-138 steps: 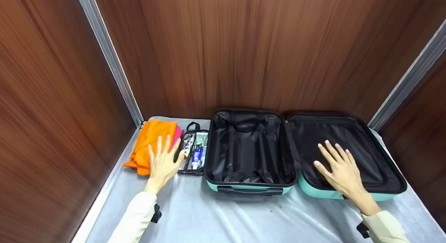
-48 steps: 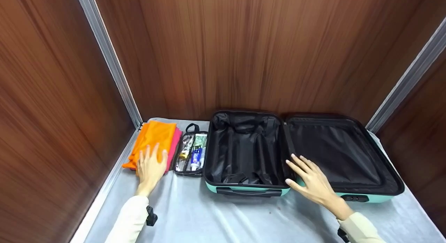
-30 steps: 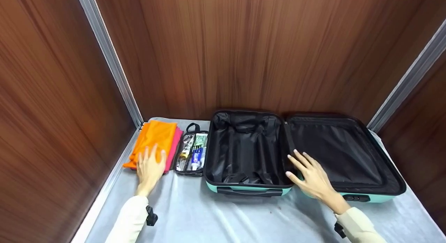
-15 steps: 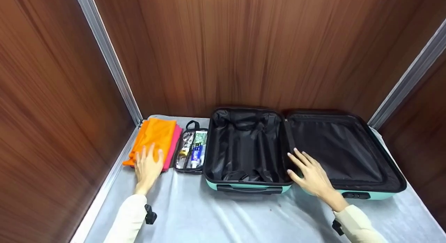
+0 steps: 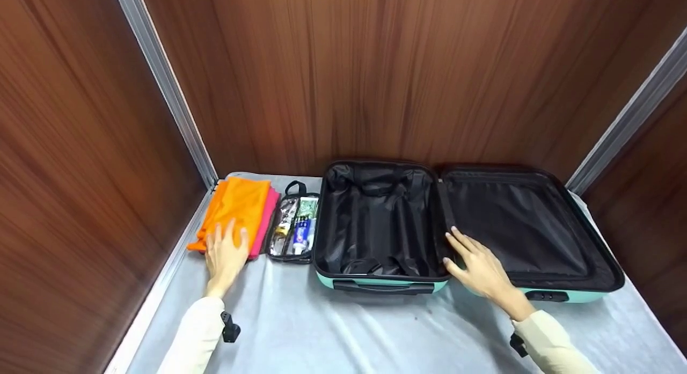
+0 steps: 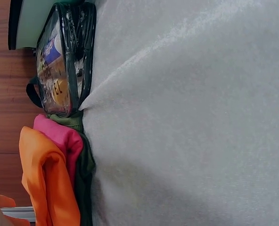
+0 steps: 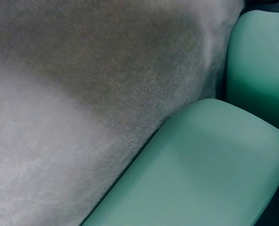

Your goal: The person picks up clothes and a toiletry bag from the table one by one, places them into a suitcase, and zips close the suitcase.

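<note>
My left hand [image 5: 226, 256], fingers extended, hovers over the near edge of a folded orange garment [image 5: 244, 202]. This lies on a pink one [image 5: 267, 218], and a dark green cloth [image 6: 86, 162] shows beneath in the left wrist view. Beside the stack is a clear toiletry bag [image 5: 292, 229] with black trim, holding toothpaste [image 5: 301, 234] and other tubes. A mint-green suitcase [image 5: 386, 283] lies opened flat, its deep black-lined half on the left. My right hand [image 5: 480, 269] is spread, fingertips near the hinge gap, overlapping the corner of the right half [image 5: 582, 294]. Neither hand grips anything.
Brown wood-grain panels [image 5: 370, 73] stand behind and on both sides, joined by metal corner strips [image 5: 166, 84]. A pale grey sheet [image 5: 333, 336] covers the surface in front. The suitcase's combination lock [image 5: 547, 296] faces me on the right half.
Since the earliest frame, my left hand has drawn back and left over the garments; my right hand has moved left from the right half to the hinge. Lately both barely move.
</note>
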`<state>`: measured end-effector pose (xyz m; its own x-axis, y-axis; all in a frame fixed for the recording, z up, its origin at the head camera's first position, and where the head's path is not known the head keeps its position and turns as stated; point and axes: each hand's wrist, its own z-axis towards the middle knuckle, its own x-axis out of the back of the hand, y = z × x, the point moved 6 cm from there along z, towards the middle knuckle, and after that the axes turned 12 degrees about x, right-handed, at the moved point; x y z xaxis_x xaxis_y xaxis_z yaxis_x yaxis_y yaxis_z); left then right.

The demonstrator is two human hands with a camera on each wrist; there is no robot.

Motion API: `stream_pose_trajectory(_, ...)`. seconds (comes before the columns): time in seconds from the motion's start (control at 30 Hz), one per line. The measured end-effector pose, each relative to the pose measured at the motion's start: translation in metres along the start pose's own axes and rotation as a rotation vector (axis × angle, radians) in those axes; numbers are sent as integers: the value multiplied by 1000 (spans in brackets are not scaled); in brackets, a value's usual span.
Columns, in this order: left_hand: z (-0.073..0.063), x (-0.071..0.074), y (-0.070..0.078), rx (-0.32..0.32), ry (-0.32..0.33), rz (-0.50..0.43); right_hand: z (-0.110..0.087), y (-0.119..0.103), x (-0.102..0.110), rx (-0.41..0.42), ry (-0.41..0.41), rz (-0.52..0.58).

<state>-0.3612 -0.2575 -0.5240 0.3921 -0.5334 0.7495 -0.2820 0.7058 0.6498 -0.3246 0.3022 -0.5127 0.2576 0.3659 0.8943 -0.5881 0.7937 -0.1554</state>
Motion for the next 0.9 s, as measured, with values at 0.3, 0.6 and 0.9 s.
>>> stream_pose_trajectory(0.3, -2, -1, -2, 22, 0, -54, 0, -1, 0, 20, 4, -7)
stream_pose_trajectory(0.6, -2, -1, -10, 117, -15, -71, 0, 0, 0, 5, -7, 13)
stream_pose_trajectory(0.9, 2, -2, -24, 260, -21, -186, 1, -1, 0, 24, 12, 4)
